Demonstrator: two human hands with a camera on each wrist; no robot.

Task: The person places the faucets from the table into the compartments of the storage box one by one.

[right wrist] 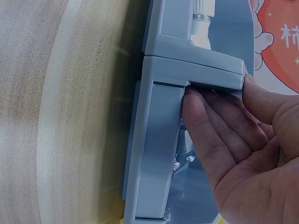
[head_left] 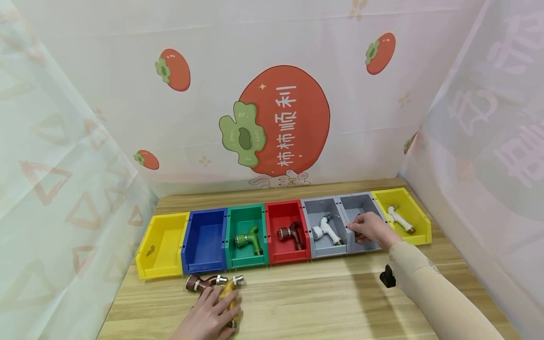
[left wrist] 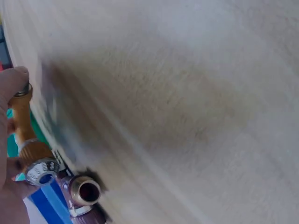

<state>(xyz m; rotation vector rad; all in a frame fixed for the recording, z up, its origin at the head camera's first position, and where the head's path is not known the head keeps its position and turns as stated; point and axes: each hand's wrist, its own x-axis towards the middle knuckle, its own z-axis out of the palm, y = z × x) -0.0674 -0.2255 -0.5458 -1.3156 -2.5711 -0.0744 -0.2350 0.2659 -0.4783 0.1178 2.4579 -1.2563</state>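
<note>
On the tabletop, my left hand (head_left: 208, 314) grips a yellow-orange faucet (head_left: 230, 302); in the left wrist view its body (left wrist: 22, 116) lies against the thumb and fingers. Beside it is a dark brown faucet (head_left: 203, 282), partly hidden by that hand. My right hand (head_left: 370, 226) reaches into the right grey bin (head_left: 359, 202). Its thumb and fingers (right wrist: 201, 112) pinch the side wall (right wrist: 201, 70) shared with the neighbouring grey bin. Deeper in the right grey bin a small shiny part (right wrist: 186, 154) shows, mostly covered by the hand.
A row of bins spans the table (head_left: 306, 302). The green bin (head_left: 246, 215) holds a green faucet, the red bin (head_left: 285, 212) a brown one. White faucets lie in the left grey bin (head_left: 320, 208) and right yellow bin (head_left: 414, 210). Blue (head_left: 207, 241) and left yellow (head_left: 167, 241) bins stand left.
</note>
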